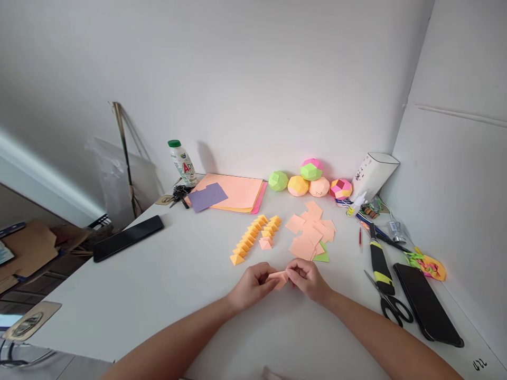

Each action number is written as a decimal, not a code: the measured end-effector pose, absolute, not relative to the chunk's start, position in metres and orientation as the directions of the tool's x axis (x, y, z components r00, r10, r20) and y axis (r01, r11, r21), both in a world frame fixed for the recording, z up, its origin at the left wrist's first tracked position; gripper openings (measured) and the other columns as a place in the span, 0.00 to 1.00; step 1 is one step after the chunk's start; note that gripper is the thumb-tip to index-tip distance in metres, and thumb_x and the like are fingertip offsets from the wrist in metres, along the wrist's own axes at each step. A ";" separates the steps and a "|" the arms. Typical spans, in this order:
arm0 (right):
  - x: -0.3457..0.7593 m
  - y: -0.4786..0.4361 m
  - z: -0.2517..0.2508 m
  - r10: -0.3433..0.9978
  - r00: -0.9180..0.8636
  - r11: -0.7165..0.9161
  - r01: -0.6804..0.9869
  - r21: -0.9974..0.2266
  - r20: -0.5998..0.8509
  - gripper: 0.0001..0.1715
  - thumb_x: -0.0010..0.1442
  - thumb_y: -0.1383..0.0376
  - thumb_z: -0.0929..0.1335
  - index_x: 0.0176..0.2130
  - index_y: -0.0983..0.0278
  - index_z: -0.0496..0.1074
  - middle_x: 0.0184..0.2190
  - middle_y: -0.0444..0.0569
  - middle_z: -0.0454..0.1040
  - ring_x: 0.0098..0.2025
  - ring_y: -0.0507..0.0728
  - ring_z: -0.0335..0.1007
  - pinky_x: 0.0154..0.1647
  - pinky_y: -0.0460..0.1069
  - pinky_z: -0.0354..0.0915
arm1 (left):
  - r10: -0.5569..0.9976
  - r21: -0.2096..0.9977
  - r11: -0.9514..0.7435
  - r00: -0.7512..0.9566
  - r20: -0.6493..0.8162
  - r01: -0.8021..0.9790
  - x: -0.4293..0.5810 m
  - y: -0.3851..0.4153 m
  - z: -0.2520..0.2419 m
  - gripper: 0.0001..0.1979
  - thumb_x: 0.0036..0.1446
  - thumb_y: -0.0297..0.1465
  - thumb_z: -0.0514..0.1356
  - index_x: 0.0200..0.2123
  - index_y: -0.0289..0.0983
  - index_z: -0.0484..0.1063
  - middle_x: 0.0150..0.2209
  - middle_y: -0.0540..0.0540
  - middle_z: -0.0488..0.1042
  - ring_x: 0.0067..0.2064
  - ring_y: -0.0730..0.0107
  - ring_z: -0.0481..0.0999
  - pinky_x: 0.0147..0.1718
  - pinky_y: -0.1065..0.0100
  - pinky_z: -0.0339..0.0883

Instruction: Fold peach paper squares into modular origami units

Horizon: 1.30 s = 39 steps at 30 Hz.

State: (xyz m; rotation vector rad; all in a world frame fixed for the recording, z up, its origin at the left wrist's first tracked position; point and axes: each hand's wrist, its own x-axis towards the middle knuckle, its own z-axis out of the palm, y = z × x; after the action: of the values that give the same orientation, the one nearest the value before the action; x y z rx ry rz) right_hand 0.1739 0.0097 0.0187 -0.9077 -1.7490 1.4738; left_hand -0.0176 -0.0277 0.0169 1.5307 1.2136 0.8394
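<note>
A small folded peach paper piece (pixel 279 279) is pinched between both hands above the white table (pixel 190 279). My left hand (pixel 253 285) holds its left side between thumb and fingers. At its right edge, my right hand (pixel 308 278) grips it with closed fingertips. Beyond my left hand stand two rows of folded orange pieces (pixel 246 240), the shorter row with a folded peach piece (pixel 265 243) at its near end. Loose peach paper squares (pixel 304 247) lie spread beyond my right hand, a green sheet (pixel 321 255) partly under them.
Paper balls (pixel 298 186) line the wall. Peach sheets (pixel 241 190), a purple sheet (pixel 208 197) and a bottle (pixel 183 163) are at back left. Black phone-like objects lie left (pixel 129 238) and right (pixel 428 303). Scissors (pixel 390 301), a cutter (pixel 381 264) and a glue bottle (pixel 355 206) are right.
</note>
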 end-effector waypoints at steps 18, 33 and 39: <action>0.174 0.010 0.014 0.805 -0.593 0.149 0.163 -0.975 0.024 0.17 0.57 0.56 0.67 0.36 0.65 0.78 0.22 0.46 0.72 0.21 0.50 0.65 0.22 0.46 0.63 | 0.968 0.981 0.082 0.220 -0.120 0.176 -0.017 -0.026 0.009 0.15 0.50 0.41 0.61 0.27 0.34 0.70 0.23 0.52 0.66 0.24 0.77 0.60 0.22 0.74 0.54; 0.173 0.010 0.011 0.811 -0.584 0.114 0.155 -0.981 0.002 0.15 0.56 0.55 0.68 0.31 0.65 0.77 0.22 0.45 0.72 0.22 0.51 0.66 0.23 0.46 0.65 | 0.963 0.982 0.147 0.211 -0.169 0.118 -0.016 -0.027 0.017 0.15 0.49 0.42 0.60 0.23 0.35 0.65 0.22 0.53 0.66 0.23 0.77 0.61 0.21 0.74 0.53; 0.174 0.012 0.009 0.823 -0.567 0.085 0.158 -0.984 -0.020 0.15 0.56 0.56 0.68 0.31 0.66 0.76 0.19 0.43 0.69 0.21 0.51 0.65 0.23 0.46 0.64 | 0.976 0.987 0.145 0.152 -0.154 0.070 -0.016 -0.028 0.024 0.12 0.48 0.36 0.59 0.21 0.36 0.62 0.19 0.55 0.60 0.20 0.79 0.56 0.19 0.75 0.49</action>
State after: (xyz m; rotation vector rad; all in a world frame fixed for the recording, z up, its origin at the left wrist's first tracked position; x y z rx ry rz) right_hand 0.1743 0.0119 0.0088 -0.9663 -1.8038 1.5220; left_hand -0.0160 -0.0276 0.0239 1.2102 1.2014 0.9556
